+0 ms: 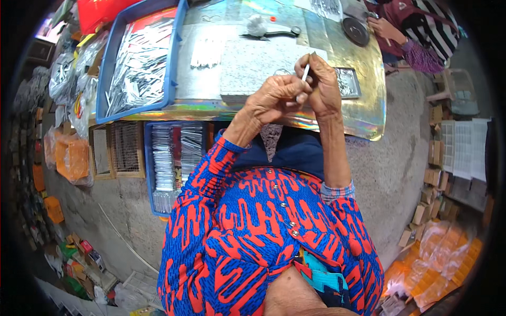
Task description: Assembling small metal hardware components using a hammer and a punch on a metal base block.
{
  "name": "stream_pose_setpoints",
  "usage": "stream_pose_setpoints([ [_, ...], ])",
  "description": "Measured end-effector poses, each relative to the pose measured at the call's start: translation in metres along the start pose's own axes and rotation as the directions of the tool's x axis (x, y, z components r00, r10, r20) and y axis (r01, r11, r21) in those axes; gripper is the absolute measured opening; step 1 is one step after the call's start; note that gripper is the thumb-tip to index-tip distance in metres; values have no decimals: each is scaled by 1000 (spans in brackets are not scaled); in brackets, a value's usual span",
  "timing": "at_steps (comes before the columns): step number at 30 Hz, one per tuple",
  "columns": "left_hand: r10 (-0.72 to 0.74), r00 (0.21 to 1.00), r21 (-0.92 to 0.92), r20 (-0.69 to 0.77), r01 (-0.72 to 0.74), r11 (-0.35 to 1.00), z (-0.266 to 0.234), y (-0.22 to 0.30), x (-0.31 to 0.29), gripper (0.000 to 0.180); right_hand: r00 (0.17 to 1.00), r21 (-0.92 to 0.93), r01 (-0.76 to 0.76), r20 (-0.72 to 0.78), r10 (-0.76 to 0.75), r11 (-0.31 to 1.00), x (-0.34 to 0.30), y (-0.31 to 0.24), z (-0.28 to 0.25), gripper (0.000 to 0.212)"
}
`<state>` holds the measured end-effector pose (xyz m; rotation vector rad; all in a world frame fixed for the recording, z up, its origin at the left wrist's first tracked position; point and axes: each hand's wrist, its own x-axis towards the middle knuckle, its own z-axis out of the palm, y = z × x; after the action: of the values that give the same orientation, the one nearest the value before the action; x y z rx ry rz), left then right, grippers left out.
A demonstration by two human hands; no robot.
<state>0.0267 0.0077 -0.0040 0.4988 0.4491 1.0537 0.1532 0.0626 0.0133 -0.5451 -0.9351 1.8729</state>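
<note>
In front of me, over the table, my two hands meet around a short, slim whitish stick. The fingers of my left hand are pinched at its lower end. My right hand has thumb and forefinger pressed together near the upper end; a tiny tip shows there, too small to name. Beneath the hands lies a speckled grey slab. Left of it, slim silver pieces lie in a row. A small dark-rimmed tray of tiny parts sits beside my right hand.
A blue tray heaped with silver strips stands at the left. Below the table edge, another blue crate holds stacked strips. A black-handled tool and a round black dish lie farther back. Another person's hand is at the far right.
</note>
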Motion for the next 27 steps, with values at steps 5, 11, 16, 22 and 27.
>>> stream_pose_setpoints([
  [5,167,984,258,-59,-146,955,-3,19,-7,17,995,-349,56,-57,-81,935,0,-5,16,27],
  [11,559,768,732,-313,-180,657,-60,65,-40,12,980,-797,177,85,-182,578,-42,-32,76,17],
  [16,763,523,924,-380,174,341,-144,96,-46,15,563,-394,809,734,-379,436,-83,-82,149,10],
  [22,780,543,887,-311,460,34,-157,103,-5,22,75,-79,996,526,-847,39,-91,-73,186,11],
  [27,798,526,835,-294,548,-54,-169,95,9,21,483,-384,871,555,-677,306,-115,-98,182,17],
])
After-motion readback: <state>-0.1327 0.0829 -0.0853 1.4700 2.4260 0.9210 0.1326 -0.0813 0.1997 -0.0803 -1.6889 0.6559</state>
